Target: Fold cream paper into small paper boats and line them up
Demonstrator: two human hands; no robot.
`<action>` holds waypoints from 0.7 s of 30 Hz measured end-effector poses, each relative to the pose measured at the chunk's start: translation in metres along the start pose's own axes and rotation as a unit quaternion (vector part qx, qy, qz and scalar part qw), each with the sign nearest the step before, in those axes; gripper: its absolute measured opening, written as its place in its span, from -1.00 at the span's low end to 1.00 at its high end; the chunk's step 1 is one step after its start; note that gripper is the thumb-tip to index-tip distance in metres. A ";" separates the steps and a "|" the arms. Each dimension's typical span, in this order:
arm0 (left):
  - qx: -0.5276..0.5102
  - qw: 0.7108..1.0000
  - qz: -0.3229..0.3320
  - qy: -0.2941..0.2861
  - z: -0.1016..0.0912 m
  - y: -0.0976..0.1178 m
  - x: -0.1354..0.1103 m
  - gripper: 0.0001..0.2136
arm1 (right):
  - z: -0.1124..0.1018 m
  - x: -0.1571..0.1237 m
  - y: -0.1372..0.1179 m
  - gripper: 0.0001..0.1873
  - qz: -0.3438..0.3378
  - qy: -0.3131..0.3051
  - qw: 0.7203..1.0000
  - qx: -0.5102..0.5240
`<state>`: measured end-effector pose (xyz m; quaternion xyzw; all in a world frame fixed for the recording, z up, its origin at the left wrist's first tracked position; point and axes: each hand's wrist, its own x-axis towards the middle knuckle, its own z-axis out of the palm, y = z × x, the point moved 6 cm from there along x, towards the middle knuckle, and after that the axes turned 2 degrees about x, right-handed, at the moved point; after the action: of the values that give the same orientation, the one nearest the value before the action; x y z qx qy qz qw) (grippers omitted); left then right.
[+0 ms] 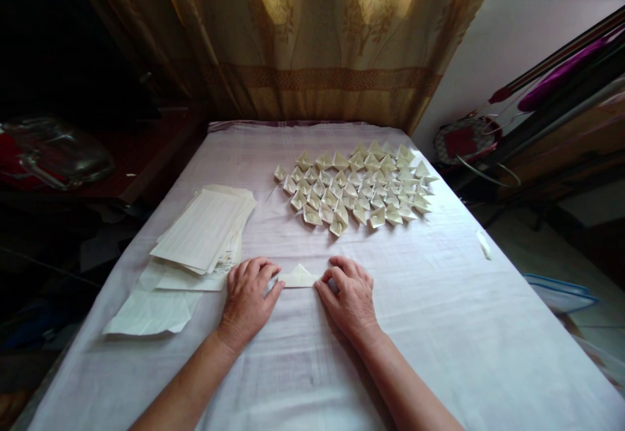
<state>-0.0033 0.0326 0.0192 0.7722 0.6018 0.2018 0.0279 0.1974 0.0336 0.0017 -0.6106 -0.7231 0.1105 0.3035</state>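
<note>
A small folded paper boat (299, 277), flattened with a pointed peak in the middle, lies on the cloth between my hands. My left hand (249, 293) has its thumb and curled fingers closed at the boat's left tip. At the right tip, my right hand (349, 293) pinches the paper between thumb and forefinger. Beyond my hands, several finished paper boats (349, 190) stand close together in rows. Left of my left hand is a stack of paper sheets (198, 229), printed with lines, with a loose pale sheet (149, 310) sticking out beneath.
A pale cloth (439, 327) covers the table. A small white scrap (484, 246) lies near its right edge. A gold curtain (317, 40) hangs behind. Dark furniture with a clear plastic bag (63, 154) stands at left; a blue-edged plastic item (559, 293) is beyond the right edge.
</note>
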 end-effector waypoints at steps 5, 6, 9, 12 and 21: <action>-0.040 0.999 0.021 -0.007 0.002 0.004 -0.001 -0.88 | -0.002 -0.001 -0.003 -0.92 -0.018 0.003 1.000 -0.005; -0.044 0.999 0.020 -0.005 0.003 0.004 -0.001 -0.89 | -0.002 -0.001 -0.004 -0.93 -0.025 0.003 1.000 -0.005; -0.054 0.998 0.020 0.000 0.004 0.004 -0.001 -0.87 | -0.003 -0.002 -0.008 -0.95 -0.047 0.009 0.999 -0.009; -0.057 0.998 0.018 0.006 0.004 0.003 -0.002 -0.85 | -0.002 -0.004 -0.012 -0.78 -0.070 0.018 0.997 -0.023; -0.080 0.996 0.032 0.017 0.005 0.002 -0.002 -0.85 | 0.008 0.001 -0.012 -0.58 -0.086 0.006 0.996 -0.019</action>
<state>-0.0003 0.0314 0.0148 0.7826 0.5593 0.2635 0.0730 0.1831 0.0337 0.0018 -0.5522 -0.7734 0.0666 0.3042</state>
